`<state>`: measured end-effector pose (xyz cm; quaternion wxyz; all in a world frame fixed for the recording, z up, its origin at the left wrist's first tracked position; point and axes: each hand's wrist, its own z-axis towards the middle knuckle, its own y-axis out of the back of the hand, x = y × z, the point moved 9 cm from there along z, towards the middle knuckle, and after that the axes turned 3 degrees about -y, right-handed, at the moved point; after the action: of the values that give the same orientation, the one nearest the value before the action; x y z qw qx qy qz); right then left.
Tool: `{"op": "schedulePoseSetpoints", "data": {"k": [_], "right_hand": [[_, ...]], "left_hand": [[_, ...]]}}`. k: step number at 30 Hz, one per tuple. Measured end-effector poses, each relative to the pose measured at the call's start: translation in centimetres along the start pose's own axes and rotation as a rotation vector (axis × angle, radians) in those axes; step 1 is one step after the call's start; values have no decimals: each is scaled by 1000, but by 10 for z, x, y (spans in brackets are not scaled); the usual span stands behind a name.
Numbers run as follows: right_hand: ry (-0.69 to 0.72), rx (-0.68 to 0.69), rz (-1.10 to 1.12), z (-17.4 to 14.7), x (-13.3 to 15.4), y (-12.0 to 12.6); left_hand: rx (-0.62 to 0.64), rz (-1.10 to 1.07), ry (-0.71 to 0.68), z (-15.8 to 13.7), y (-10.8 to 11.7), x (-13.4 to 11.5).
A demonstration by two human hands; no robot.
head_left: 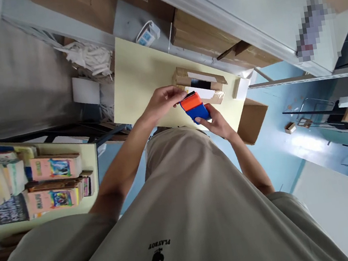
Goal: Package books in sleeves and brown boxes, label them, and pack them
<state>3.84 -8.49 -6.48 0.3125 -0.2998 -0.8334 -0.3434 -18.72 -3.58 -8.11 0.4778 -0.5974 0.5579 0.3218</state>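
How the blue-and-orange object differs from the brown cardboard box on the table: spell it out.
The blue-and-orange object is brightly colored; the cardboard box is mostly brown. The object looks smaller than the box. The right hand holds the object, while the box rests on the table. Both have straight edges.

A boxy blue-and-orange device (195, 108), blue toward the near end, orange beyond, with a dark strip at its far end, is held slantwise over the pale table (143, 74), close to the near edge.
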Motion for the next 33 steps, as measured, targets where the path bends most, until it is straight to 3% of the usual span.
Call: {"op": "schedulePoseSetpoints", "data": {"k": [6,11,15,24,27,33], "right_hand": [[-75,40,-149,0,18,18],[-147,76,-252,7,34,29],[-141,86,-333,18,51,37],[-237,215,-509,48,80,47],[-287,236,-551,52,97,60],[-397,339,-811,41,144,103]], "left_hand": [[37,-27,27,11,7,33],[-13,-4,-2,18,12,56],[-16,-100,62,17,13,71],[-140,-186,77,21,9,85],[-175,-193,77,24,8,92],[-304,-204,49,46,47,132]]}}
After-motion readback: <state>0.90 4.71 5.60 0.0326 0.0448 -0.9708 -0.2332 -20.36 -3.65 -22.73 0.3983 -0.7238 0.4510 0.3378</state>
